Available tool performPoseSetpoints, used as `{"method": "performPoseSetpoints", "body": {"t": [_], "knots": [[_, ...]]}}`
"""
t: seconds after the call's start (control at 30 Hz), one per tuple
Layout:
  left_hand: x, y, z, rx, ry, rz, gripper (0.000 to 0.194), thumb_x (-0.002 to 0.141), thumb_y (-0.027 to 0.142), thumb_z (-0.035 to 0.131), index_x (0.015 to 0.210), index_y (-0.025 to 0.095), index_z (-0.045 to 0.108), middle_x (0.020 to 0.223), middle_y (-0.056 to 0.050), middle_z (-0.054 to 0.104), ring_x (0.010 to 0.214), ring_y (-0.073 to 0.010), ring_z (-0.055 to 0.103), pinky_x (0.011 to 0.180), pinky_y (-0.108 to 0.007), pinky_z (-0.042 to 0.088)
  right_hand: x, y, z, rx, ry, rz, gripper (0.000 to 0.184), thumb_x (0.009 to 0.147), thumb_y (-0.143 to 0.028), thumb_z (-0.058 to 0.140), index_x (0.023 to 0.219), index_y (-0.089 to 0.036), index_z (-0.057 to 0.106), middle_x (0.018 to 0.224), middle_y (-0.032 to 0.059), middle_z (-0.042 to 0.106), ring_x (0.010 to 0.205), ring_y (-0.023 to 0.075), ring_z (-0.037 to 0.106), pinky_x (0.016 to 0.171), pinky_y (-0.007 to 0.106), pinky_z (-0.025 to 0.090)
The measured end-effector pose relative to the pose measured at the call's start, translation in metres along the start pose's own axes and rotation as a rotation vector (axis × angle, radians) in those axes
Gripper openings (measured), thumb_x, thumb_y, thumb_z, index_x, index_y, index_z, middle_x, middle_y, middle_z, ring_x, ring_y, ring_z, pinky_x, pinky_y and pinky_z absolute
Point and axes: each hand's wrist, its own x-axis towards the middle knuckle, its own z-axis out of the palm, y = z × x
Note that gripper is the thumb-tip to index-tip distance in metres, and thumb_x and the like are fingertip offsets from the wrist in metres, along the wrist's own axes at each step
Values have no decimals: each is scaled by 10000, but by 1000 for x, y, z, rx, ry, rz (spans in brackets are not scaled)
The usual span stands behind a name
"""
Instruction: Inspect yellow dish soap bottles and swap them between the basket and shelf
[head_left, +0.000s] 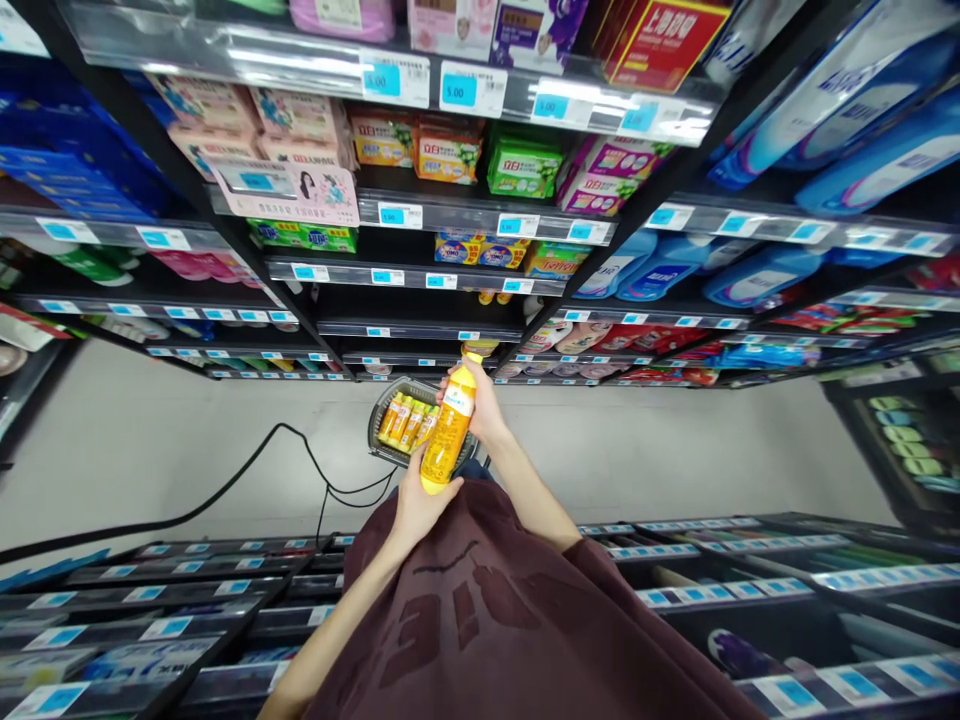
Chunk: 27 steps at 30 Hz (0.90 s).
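An orange drink bottle [448, 425] with a yellow cap is held tilted in front of me, over the floor. My left hand [416, 500] cups its bottom end. My right hand [484, 405] wraps round its upper part near the label. Just behind the bottle, a dark shopping basket [386, 400] rests on the floor with several similar orange bottles [407, 421] lying in it.
Store shelves [442, 215] with boxed soaps and detergent packs rise ahead, blue refill bags at the right. A black cable [247, 470] snakes over the grey floor at the left. Low shelf edges with blue price tags [165, 627] flank my maroon shirt [510, 620].
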Motion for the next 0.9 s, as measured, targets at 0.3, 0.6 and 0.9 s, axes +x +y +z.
{"method": "performPoseSetpoints", "body": {"t": [0.3, 0.6, 0.9], "knots": [[14, -21, -11, -954, -802, -220, 547, 680, 472, 700, 1084, 116, 602, 644, 12, 584, 281, -16, 305, 262, -149, 198, -20, -43, -4, -214, -438, -1, 340, 781, -431, 738, 955, -188, 574, 1058, 113, 759, 916, 290, 754, 807, 429, 597], [35, -42, 8, -1170, -880, -310, 541, 680, 354, 681, 1151, 98, 607, 766, -49, 638, 328, -15, 350, 282, -149, 199, -23, -64, -23, -701, -264, 67, 461, 752, -327, 814, 1120, -220, 558, 928, 43, 763, 833, 207, 740, 616, 245, 557], [51, -69, 18, -939, -167, -243, 526, 801, 320, 780, 1223, 217, 483, 799, 15, 586, 640, -108, 549, 516, -196, 434, -28, -26, -56, -825, -183, 13, 497, 702, -188, 846, 1071, -234, 516, 1169, 97, 720, 1127, 255, 679, 945, 417, 550]]}}
